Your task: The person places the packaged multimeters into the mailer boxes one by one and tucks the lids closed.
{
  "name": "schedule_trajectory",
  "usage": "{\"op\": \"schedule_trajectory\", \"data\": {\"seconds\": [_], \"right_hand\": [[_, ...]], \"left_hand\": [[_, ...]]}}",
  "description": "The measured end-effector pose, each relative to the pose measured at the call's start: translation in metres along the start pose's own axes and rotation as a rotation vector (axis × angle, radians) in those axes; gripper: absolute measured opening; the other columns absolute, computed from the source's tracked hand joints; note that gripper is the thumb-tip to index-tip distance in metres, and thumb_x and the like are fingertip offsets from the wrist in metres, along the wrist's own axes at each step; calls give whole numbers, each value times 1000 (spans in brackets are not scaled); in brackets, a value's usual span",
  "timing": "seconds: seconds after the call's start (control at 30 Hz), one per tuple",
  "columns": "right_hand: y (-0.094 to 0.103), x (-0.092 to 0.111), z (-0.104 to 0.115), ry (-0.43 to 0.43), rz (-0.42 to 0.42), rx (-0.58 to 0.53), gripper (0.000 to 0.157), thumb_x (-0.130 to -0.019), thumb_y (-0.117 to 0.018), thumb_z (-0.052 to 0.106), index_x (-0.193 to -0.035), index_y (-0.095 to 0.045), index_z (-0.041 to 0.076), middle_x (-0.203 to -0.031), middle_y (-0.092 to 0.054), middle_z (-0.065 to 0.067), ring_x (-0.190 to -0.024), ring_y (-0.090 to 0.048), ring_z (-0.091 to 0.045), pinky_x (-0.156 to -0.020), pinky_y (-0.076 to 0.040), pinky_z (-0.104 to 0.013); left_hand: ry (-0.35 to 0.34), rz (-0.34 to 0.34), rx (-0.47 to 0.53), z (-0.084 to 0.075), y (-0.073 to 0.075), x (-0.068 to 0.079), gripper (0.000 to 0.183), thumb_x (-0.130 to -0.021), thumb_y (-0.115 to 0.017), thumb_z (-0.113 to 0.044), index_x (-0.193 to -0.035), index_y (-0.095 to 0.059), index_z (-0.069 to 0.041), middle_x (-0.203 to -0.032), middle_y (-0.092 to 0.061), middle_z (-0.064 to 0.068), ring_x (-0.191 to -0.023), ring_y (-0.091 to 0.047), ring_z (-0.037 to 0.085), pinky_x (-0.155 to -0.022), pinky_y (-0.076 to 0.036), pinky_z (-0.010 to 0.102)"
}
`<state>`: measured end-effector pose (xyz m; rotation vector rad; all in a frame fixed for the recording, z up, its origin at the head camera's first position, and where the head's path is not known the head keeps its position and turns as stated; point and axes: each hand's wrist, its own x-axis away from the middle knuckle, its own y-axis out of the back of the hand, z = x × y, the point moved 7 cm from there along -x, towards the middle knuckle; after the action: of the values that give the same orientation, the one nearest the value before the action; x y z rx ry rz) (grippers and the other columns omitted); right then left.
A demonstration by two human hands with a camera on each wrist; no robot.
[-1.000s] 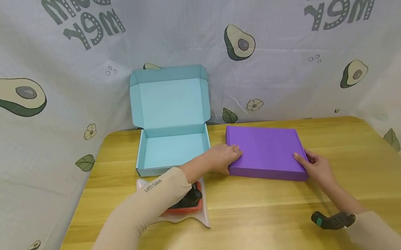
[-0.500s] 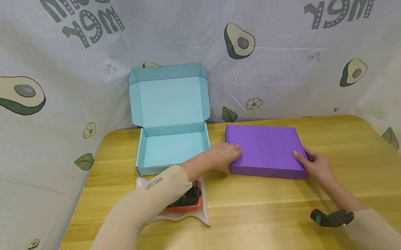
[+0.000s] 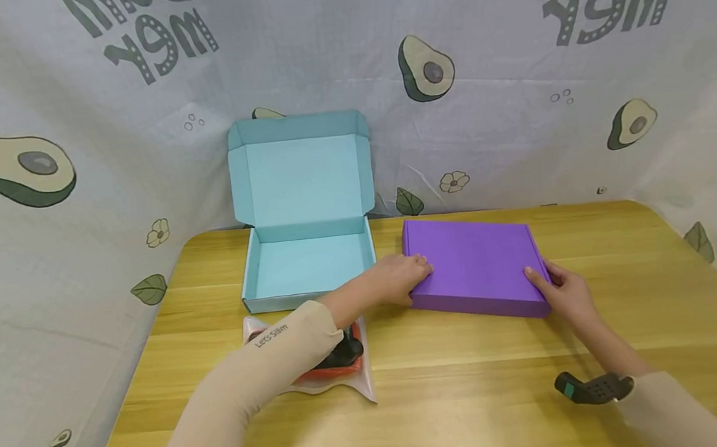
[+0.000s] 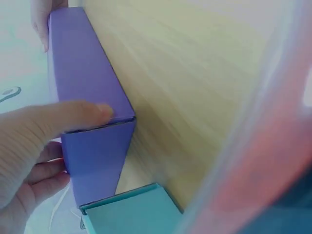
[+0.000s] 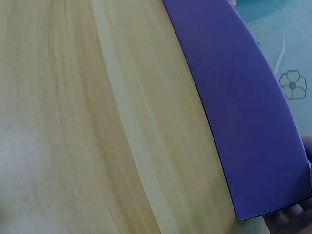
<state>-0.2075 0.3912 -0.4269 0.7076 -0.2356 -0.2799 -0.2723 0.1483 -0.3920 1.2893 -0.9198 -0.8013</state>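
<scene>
A closed purple cardboard box (image 3: 474,262) lies flat on the wooden table, slightly turned. At its left end my left hand (image 3: 397,280) grips the near corner. The left wrist view shows the thumb (image 4: 90,114) on the long side of the box and the other fingers (image 4: 48,170) curled at its top. My right hand (image 3: 566,296) holds the right end, thumb on the lid and fingers around the side. Only part of that hand shows at the lower right of the right wrist view, beside the box's long side (image 5: 248,107).
A light blue box (image 3: 301,178) stands left of the purple one with its lid raised and nothing inside. In front of it lies a clear plastic pouch (image 3: 364,383) around a red and black item (image 3: 346,352), partly hidden by my left sleeve. A printed curtain (image 3: 493,129) hangs behind the table.
The head view has tilted very slightly, so everything sits a little higher in it. Both hands keep their hold on the purple box, which stays in place.
</scene>
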Motion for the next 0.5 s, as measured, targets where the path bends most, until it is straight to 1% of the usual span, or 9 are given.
{"op": "schedule_trajectory", "data": {"seconds": [0.07,0.1,0.17,0.2,0.27,0.3,0.37,0.43,0.5], "right_hand": [[-1,-2,-1,-4,-8,-8,80,-91,-49,50,-142,-24,-6,-137,-32,-34,-126,-36,-44,-99,-38,-48],[-1,-3,-1,-4,-1,-15,81,-90,-49,51,-142,-23,-6,-138,-31,-34,-127,-35,-44,-99,-37,-47],[-2,-3,0,5,10,-12,82,-90,-49,50,-142,-22,-8,-138,-30,-36,-126,-35,-45,-99,-38,-47],[-2,-4,2,14,12,0,83,-91,-48,50,-141,-22,-9,-137,-30,-36,-126,-35,-46,-99,-38,-48],[-2,-3,7,45,7,42,81,-92,-47,48,-140,-24,-12,-135,-32,-37,-124,-37,-47,-98,-39,-48],[-2,-2,10,69,18,56,80,-93,-46,47,-139,-23,-14,-135,-32,-39,-124,-35,-49,-99,-35,-53],[-1,-1,16,99,1,58,76,-94,-47,42,-138,-25,-15,-135,-32,-39,-124,-34,-50,-99,-34,-54],[2,-1,21,135,-38,53,71,-94,-51,36,-138,-26,-15,-136,-32,-38,-125,-33,-51,-99,-33,-56],[6,0,26,187,-95,51,66,-92,-56,27,-137,-29,-13,-136,-33,-37,-124,-33,-52,-99,-33,-57]], "left_hand": [[16,-4,26,2,0,2,60,-75,-74,-35,-125,-55,-8,-124,-57,8,-109,-55,17,-92,-46,29],[22,-7,32,3,1,3,62,-76,-73,-38,-127,-55,-9,-126,-56,7,-110,-55,17,-92,-45,29],[26,-27,39,6,2,6,62,-77,-70,-45,-127,-56,-11,-124,-58,4,-108,-57,16,-92,-46,29],[28,-45,38,7,4,7,60,-78,-68,-47,-125,-58,-12,-121,-61,2,-104,-59,16,-89,-47,29],[24,-84,37,9,7,9,50,-79,-65,-51,-113,-64,-15,-104,-66,-2,-89,-61,13,-79,-49,28],[23,-105,35,9,10,10,46,-80,-64,-52,-107,-67,-16,-95,-67,-3,-81,-61,12,-73,-49,28],[30,-147,46,11,14,12,41,-81,-63,-52,-101,-68,-17,-84,-67,-5,-70,-57,10,-65,-47,28],[52,-173,75,14,18,14,40,-81,-63,-52,-102,-69,-19,-82,-68,-6,-67,-55,8,-62,-46,26],[87,-189,116,18,21,18,44,-80,-63,-52,-110,-68,-21,-89,-69,-7,-71,-58,6,-60,-47,25]]}}
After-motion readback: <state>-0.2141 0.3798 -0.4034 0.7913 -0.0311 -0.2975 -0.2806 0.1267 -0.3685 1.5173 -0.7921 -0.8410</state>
